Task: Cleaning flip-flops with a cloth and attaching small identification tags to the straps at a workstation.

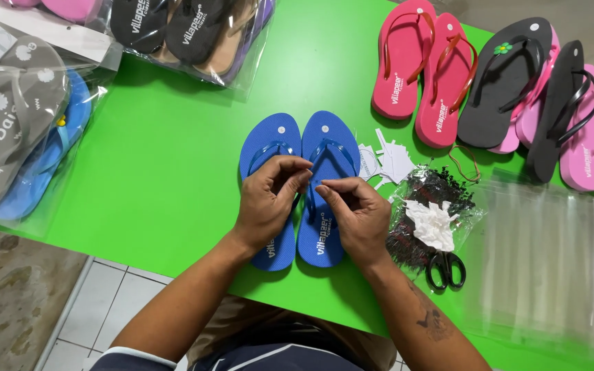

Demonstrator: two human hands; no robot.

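Both hands (269, 199) (355, 213) pinch something unseen over blue flip-flops (299, 148) on green table (166, 165); tiled floor (97, 302) below.

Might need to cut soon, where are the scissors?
In the head view, the black-handled scissors lie on the green table, right of the right hand, beside the clear bag.

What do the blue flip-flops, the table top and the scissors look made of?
Blue flip-flops: likely foam rubber, matte soles with fine texture; glossier plastic-looking straps. Table top: smooth bright green sheet, probably laminate or painted board, faint sheen. Scissors: black handles look plastic; blades hidden under a clear bag. Left hand and right hand pinch at the straps.
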